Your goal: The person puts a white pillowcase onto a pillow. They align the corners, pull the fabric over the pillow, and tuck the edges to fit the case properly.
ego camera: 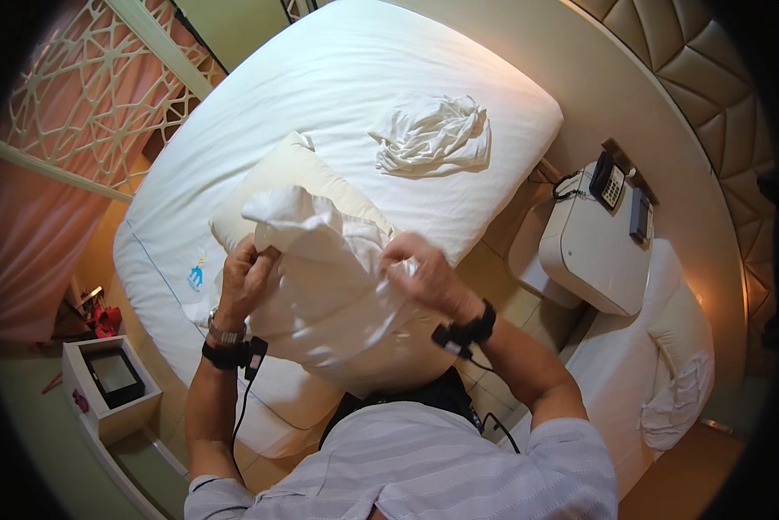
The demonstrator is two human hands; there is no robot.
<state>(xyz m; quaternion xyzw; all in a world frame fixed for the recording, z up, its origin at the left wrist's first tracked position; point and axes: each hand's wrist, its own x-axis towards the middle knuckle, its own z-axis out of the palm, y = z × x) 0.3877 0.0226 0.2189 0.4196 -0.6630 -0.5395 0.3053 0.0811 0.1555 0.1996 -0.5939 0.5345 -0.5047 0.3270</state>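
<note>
My left hand (pixel 250 279) grips one side of the open end of a white pillowcase (pixel 328 273). The opposite side is pinched in my right hand (pixel 428 276), which is slightly blurred. The case's edge flops upward between them. A cream bulge fills its lower part near my waist; whether it is a pillow inside cannot be told. Just beyond my hands, a cream pillow (pixel 285 172) lies on the white-sheeted bed (pixel 285 91), partly hidden by the pillowcase. Further off on the sheet sits a crumpled white cloth (pixel 435 136).
To the right, a nightstand (pixel 588 253) carries a telephone (pixel 607 182) and a dark box (pixel 640 216). Below it, a white-covered bench (pixel 614 377) holds another pillow (pixel 682 325) and a rumpled white cloth (pixel 679 403). A lattice screen (pixel 110 91) and a white cabinet (pixel 113 383) stand left.
</note>
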